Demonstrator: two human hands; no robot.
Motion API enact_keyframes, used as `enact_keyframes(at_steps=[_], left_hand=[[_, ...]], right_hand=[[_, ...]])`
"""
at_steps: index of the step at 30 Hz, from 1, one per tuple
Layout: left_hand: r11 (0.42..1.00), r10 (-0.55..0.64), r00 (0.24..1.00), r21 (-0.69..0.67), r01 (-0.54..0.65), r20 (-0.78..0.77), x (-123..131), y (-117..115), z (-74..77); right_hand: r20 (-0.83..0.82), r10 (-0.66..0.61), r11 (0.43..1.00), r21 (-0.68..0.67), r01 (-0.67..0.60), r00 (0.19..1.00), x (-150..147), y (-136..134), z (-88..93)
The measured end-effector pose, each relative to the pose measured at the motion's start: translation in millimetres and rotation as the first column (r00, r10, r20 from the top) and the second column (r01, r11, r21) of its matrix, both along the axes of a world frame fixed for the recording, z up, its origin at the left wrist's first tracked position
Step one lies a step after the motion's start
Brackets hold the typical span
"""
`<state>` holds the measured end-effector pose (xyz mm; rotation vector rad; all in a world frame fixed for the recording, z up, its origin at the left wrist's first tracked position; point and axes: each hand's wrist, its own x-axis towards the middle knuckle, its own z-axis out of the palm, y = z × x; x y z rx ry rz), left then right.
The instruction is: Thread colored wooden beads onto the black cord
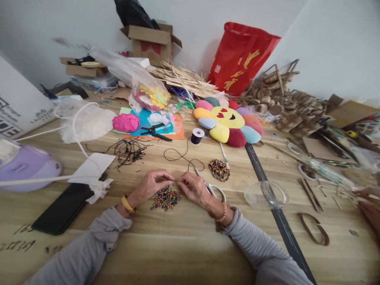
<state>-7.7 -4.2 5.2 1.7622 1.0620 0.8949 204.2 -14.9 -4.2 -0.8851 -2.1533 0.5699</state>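
My left hand point(152, 184) and my right hand point(192, 188) meet fingertip to fingertip, both in a pinch. A short stretch of thin dark cord point(175, 181) shows between the fingertips; its ends are hidden. Just below lies a loose heap of small multicoloured beads point(166, 199) on the table. Scissors point(211, 189) rest partly under my right hand, with one handle loop showing beside the wrist. Beyond my right hand is a coiled pile of strung beads point(219, 170). A spool of black cord point(197, 136) stands farther back, a loose length curling from it.
Tangled black cords point(129, 152) lie left of centre, near pliers point(156, 132) and pink yarn point(126, 123). A black phone-like slab point(63, 208) is at left. A flower cushion point(227, 120) sits behind. Clear round containers point(274, 194) stand right; another person's hand point(369, 209) reaches in there.
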Motion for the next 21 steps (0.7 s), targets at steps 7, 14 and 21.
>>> enact_keyframes(at_steps=[7,14,21], left_hand=[[0.999,-0.029,1.000,0.027,0.029,-0.013,1.3,-1.4,1.3],[0.999,-0.017,1.000,-0.027,0.017,0.018,2.3,-1.5,-2.7],[0.998,-0.029,0.999,-0.059,0.030,0.018,3.8,-3.1,0.5]], right_hand=[[-0.009,0.073,0.997,-0.012,-0.073,0.997,0.8,-0.9,4.6],[-0.001,0.079,0.996,-0.046,-0.079,0.997,0.5,-2.1,5.4],[-0.021,0.134,0.990,-0.049,-0.135,0.991,1.2,-2.2,9.4]])
